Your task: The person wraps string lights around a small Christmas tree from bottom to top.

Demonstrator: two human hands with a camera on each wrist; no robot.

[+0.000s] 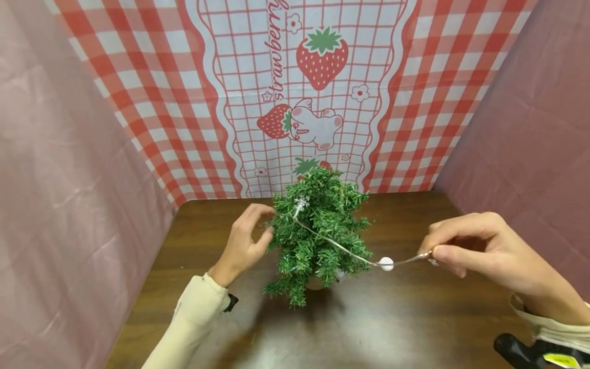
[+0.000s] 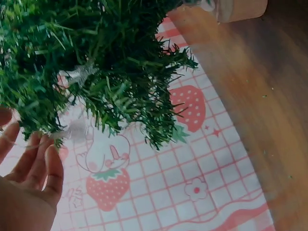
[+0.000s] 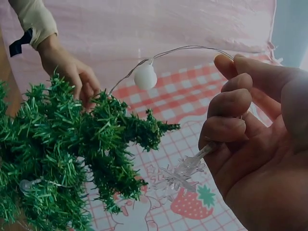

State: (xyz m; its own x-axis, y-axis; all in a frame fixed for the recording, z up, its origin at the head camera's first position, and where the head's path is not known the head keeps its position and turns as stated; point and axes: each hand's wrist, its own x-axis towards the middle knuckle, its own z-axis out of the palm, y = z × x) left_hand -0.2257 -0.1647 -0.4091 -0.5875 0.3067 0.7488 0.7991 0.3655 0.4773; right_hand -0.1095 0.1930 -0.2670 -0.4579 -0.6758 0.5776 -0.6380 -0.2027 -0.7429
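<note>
One wire (image 1: 341, 247) crosses the tree (image 1: 322, 225), pinched in the right hand (image 1: 493, 251) past a white ball (image 1: 386, 264). Branches (image 1: 282, 236) partly block the loosely spread left hand (image 1: 244, 243) — strawberry cloth (image 1: 359, 123) behind.

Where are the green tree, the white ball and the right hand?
Green tree (image 1: 324, 218): head view, middle branches.
White ball (image 3: 145, 77): right wrist view, centre.
Right hand (image 1: 493, 248): head view, middle of the hand.

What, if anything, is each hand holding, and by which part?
Right hand: a wire, by the stretch past its white ball. Left hand: cannot be told.
</note>
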